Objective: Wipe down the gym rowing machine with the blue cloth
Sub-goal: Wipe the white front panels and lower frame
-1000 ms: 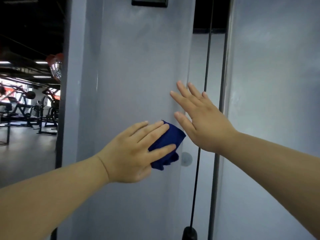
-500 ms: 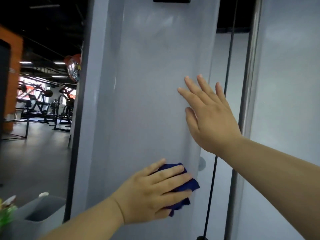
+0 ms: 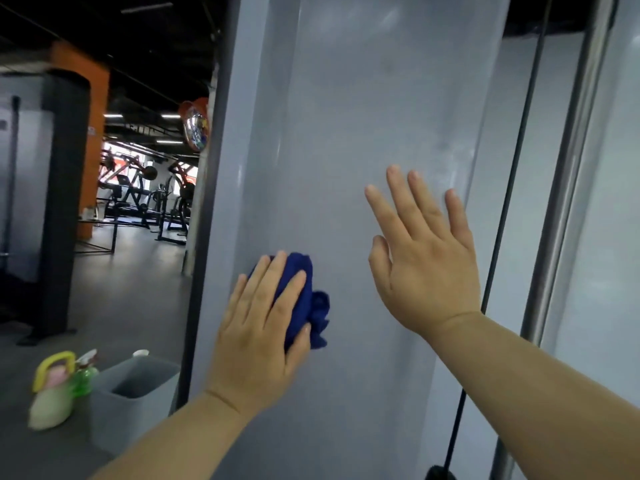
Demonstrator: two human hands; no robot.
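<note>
Stroke update: left hand [image 3: 263, 327] has swept the blue cloth [image 3: 304, 292] off the right edge of the grey machine panel [image 3: 346, 133] and back up toward mid-panel. It now sits at 9 o'clock from the right hand [image 3: 426, 265], apart from it. Left fingers lie near-straight over the wad, thumb hooked under its lower edge, pinning it to the panel. Right hand hasn't shifted: flat, fingers spread, holding nothing, bracing on the panel. I read this as mid-pass, with the lower right edge covered. Upper panel at 12 o'clock looks smudged, likely next.
</note>
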